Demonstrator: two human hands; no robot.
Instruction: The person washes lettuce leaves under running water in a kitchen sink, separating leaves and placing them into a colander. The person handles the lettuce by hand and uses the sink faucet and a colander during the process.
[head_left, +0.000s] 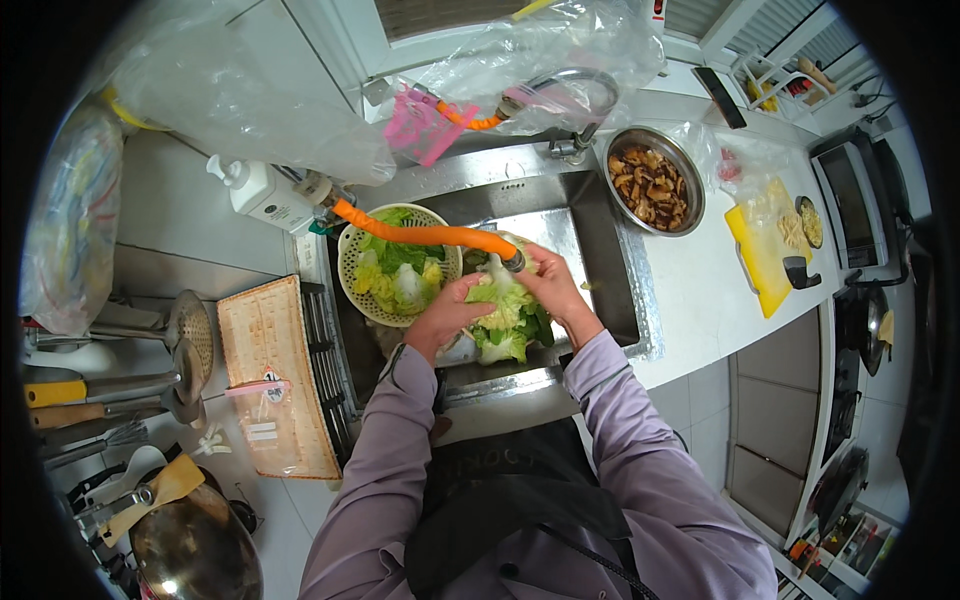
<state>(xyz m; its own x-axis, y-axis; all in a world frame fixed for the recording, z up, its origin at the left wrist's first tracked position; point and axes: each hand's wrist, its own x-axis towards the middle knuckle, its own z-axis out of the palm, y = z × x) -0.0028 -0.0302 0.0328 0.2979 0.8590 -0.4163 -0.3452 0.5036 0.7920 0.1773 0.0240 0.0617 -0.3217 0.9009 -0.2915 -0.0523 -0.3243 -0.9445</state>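
Note:
Over the stainless steel sink (606, 262), both hands are on a pale green cabbage leaf (499, 300). My left hand (454, 311) holds its left side, with the thumb lying across the leaf. At the upper right, my right hand (559, 289) grips it close to the nozzle. The orange flexible faucet hose (420, 232) arches over the sink and ends just above the leaf. More greens show below the held leaf; whether they are held too is unclear. Left of my hands, a cream plastic colander (354, 296) contains loose cabbage leaves (405, 274).
A metal bowl of sliced mushrooms (651, 189) stands right of the sink. Beyond it lie a yellow cutting board (757, 255) and a phone (718, 97). A pump bottle (262, 196) stands behind the colander. Plastic bags (247, 97) hang at the back left; a woven board (264, 337) stands left.

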